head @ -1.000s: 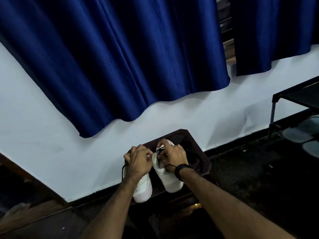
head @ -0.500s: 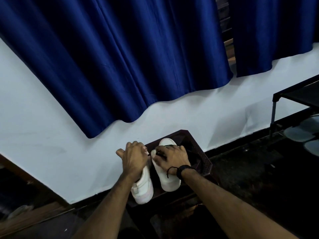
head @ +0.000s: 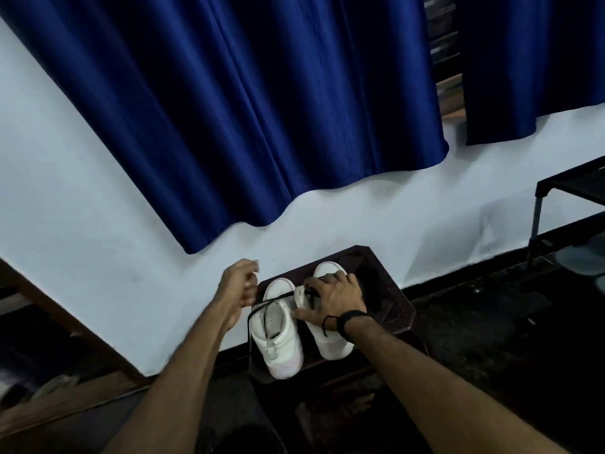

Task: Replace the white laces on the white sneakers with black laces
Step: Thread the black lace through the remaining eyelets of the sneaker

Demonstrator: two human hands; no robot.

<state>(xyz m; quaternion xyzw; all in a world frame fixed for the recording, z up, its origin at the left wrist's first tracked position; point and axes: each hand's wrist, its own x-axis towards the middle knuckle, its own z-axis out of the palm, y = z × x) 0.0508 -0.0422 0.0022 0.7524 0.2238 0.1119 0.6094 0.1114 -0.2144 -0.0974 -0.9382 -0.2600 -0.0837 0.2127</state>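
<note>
Two white sneakers stand side by side on a dark brown stool point(head: 389, 290) against the wall. My right hand point(head: 332, 301) lies over the right sneaker point(head: 334, 344) and grips it around the lace area, thumb on its inner side. The left sneaker point(head: 280, 335) is uncovered, its opening facing me. A black lace point(head: 266, 302) runs from under my right hand across the left sneaker, then hangs down the stool's left side. My left hand point(head: 239, 285) is out to the left of the stool, fingers curled shut; the lace end in it is blurred.
A blue curtain point(head: 262, 109) hangs above on the pale wall point(head: 98, 224). A black metal rack point(head: 569, 204) with footwear under it stands at the right. Brown wooden furniture point(head: 49, 322) is at the left. The floor is dark.
My left hand has left the sneakers and swung out to the left, uncovering the left sneaker. The black lace now trails across that shoe. My right hand stays on the right sneaker.
</note>
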